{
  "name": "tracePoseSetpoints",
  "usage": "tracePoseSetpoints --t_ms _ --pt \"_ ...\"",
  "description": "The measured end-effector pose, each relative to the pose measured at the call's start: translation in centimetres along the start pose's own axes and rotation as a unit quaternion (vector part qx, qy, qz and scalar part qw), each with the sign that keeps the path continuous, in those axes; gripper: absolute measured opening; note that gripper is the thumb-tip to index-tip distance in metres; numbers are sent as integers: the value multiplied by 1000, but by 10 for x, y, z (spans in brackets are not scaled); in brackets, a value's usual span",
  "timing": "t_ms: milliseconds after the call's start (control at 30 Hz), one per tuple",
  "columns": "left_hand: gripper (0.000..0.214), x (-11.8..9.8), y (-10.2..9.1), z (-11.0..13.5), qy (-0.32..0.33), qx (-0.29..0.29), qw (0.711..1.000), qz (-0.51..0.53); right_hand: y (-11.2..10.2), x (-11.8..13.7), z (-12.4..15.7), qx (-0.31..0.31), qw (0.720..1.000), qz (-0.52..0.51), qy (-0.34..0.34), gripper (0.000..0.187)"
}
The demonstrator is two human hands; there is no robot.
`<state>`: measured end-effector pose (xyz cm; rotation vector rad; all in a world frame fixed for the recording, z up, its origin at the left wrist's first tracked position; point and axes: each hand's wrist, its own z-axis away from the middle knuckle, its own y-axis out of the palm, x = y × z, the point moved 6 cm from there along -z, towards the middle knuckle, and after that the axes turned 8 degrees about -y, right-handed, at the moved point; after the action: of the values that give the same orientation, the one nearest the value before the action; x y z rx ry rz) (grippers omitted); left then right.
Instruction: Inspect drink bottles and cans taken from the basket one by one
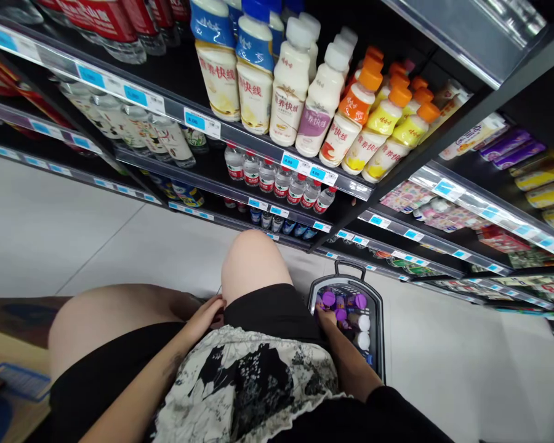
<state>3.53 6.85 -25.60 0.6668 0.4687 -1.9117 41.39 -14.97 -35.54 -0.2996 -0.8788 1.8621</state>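
My left hand (pixel 207 319) lies on the inner side of my bent knee, fingers stretched out and holding nothing. Down inside the black shopping basket (pixel 381 320) on my right, my right hand (pixel 327 320) is curled among bottles. Its fingers seem closed on a purple-capped bottle (pixel 329 299), though their tips are partly hidden. Further purple caps show around it, with a white-capped bottle (pixel 363 340) nearer to me. The basket stands on the floor beside my leg, its handle (pixel 349 268) at the far end.
Ahead, a shelf holds white drink bottles (pixel 289 92) and orange-capped bottles (pixel 362 92). Small red-labelled water bottles (pixel 281 183) line the level below. Price-tagged shelf edges (pixel 203 123) run across in front. More packaged goods (pixel 512 147) fill the right-hand shelves. Pale tiled floor (pixel 74 227) shows at left.
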Motion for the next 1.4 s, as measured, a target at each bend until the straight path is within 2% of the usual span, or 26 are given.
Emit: tracePoseSetpoints --t_ms 100,300,433,500,567,667,733,767,833,900,1000,1100,1167,1233,1300,1400 --pt "30 2 2 -2 -1 4 1000 16 -10 -11 4 -29 999 7 16 57" --pt "39 5 10 5 -16 30 999 40 -42 -32 31 -73 995 58 -22 54" --pt "46 11 8 11 3 33 999 35 -73 -45 51 -93 993 78 -10 60" --pt "48 16 5 13 24 24 999 21 -96 -43 65 -131 989 74 -3 64" --pt "48 20 3 14 42 13 999 4 -125 -29 83 -194 980 30 -24 64" --pt "48 21 -1 19 61 -6 998 8 -166 16 117 -267 946 -125 -134 68" --pt "49 17 -3 25 64 -24 997 41 -186 58 143 -261 905 -244 -232 77" --pt "48 13 -5 29 64 -33 995 69 -191 82 156 -239 882 -291 -284 78" --pt "42 4 -8 38 70 -29 986 147 -196 128 183 -196 841 -345 -366 71" --pt "36 -6 -6 48 79 27 969 231 -190 170 208 -145 816 -365 -424 60" --pt "44 -19 9 64 73 195 935 287 -163 219 241 -35 798 -371 -474 50" --pt "67 -19 31 82 40 356 904 234 -131 248 265 75 793 -352 -492 48" --pt "84 -14 45 90 14 427 885 184 -118 257 276 116 796 -317 -502 49" --pt "95 -11 55 97 -13 476 867 148 -112 260 285 129 805 -266 -515 51" --pt "98 -11 61 104 -33 517 846 126 -111 261 292 125 815 -200 -529 55" --pt "90 -17 64 114 -21 570 813 122 -116 265 300 70 823 -71 -560 59"
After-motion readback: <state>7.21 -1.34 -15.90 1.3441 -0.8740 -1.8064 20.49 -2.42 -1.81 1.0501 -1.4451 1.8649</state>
